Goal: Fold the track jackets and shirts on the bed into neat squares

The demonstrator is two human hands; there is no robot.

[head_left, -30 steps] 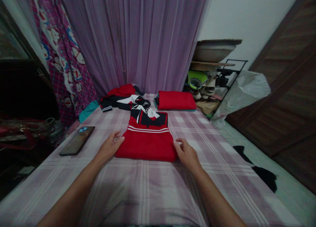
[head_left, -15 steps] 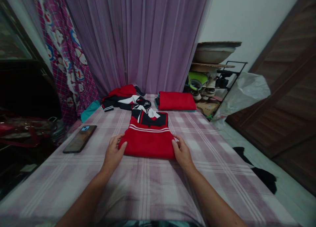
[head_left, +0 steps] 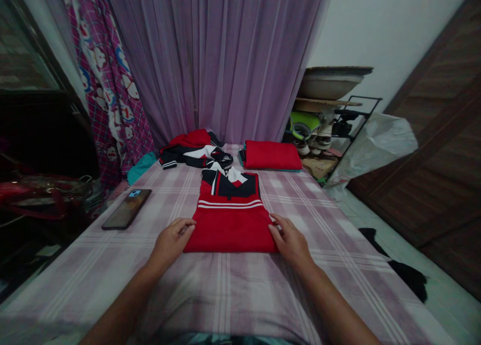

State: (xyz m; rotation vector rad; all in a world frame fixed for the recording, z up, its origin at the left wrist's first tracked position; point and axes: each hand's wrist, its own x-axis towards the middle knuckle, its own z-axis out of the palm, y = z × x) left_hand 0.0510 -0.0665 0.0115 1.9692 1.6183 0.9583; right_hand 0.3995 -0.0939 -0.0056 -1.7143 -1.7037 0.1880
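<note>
A folded red shirt [head_left: 229, 228] with a navy upper part, white collar pieces and two white stripes lies in front of me, its collar end pointing away. At its left edge is my left hand [head_left: 172, 241], thumb and fingers closed on the cloth at the near left side. Opposite it, my right hand [head_left: 293, 241] pinches the near right edge in the same way. The fingertips beneath the cloth are partly hidden. Behind the collar lies a loosely heaped red, navy and white garment [head_left: 191, 152].
A folded red stack of cloth [head_left: 273, 154] with teal beneath sits at the far right of the checked bed [head_left: 330, 265]. A phone [head_left: 127, 210] lies face down to the left. Beyond the right edge stand a shoe rack [head_left: 361, 129] and a white plastic bag [head_left: 379, 144].
My hands closed in on the shirt's sides, and its near part was tucked or lifted half a second ago. Now its near edge lies lower and closer to me, and it looks flatter.
</note>
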